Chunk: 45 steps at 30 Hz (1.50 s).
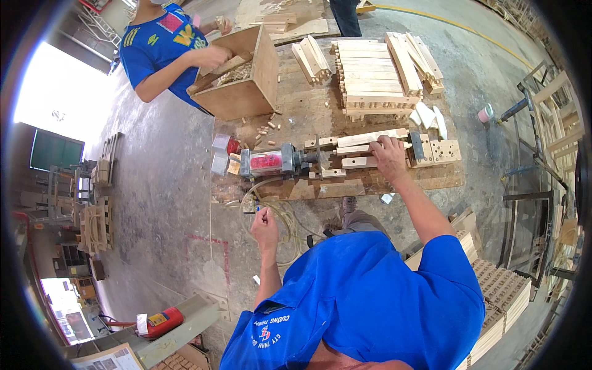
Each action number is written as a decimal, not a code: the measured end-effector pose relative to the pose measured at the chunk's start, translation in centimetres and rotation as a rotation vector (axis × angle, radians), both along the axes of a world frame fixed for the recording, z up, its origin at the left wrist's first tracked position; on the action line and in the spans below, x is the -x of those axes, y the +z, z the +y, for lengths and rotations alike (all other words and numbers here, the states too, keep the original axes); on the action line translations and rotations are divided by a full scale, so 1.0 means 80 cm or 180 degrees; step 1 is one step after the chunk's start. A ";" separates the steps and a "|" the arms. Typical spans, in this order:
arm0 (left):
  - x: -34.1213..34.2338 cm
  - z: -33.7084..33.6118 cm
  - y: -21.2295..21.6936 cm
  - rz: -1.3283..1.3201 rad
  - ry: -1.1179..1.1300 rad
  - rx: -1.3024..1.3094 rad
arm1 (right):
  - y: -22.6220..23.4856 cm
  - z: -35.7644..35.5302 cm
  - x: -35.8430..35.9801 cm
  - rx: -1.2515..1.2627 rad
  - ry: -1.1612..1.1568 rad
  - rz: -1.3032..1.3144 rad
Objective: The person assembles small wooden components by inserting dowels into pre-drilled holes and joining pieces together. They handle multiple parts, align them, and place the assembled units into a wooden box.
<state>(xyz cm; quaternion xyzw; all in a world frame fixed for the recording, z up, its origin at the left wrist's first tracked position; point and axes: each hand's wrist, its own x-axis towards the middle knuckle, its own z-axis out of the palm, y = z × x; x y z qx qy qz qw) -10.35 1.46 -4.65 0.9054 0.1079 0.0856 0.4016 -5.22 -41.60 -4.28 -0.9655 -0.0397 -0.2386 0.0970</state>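
My right hand (pixel 390 159) is closed on a pale wooden slat (pixel 354 150) lying in a clamping jig on the workbench. Another slat (pixel 370 137) lies beside it, and a shorter wooden block (pixel 357 163) is on the near side. To the right are a dark metal plate (pixel 421 147) and a drilled wooden block (pixel 445 151). On the left, a grey air cylinder (pixel 271 161) with a red label points its rod at the slats. Just below the bench edge my left hand (pixel 264 229) is closed at a small valve lever (pixel 257 209), near looped air hoses (pixel 282 222); its fingers partly hide the lever.
Stacked slats (pixel 373 71) stand on the bench's far side. A co-worker in a blue shirt (pixel 161 46) reaches into a plywood box (pixel 240 92) of dowels at the far left. Loose dowels (pixel 265 131) lie near it. Racks (pixel 536 142) stand right; a fire extinguisher (pixel 161 322) is lower left.
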 end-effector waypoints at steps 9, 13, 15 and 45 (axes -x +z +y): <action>0.022 -0.011 0.004 0.0142 -0.0022 0.0193 | 0.004 -0.012 -0.004 0.0071 0.0273 0.0439; 0.030 -0.013 0.016 0.0295 0.0003 0.0331 | 0.020 -0.007 0.001 -0.0292 0.0538 0.0444; 0.027 -0.025 0.019 0.0223 -0.0176 0.0668 | 0.038 0.004 0.002 -0.0616 0.0711 0.0395; -0.108 0.003 0.097 -0.0428 0.0964 0.5825 | 0.147 0.199 0.032 -0.4199 0.1811 0.4111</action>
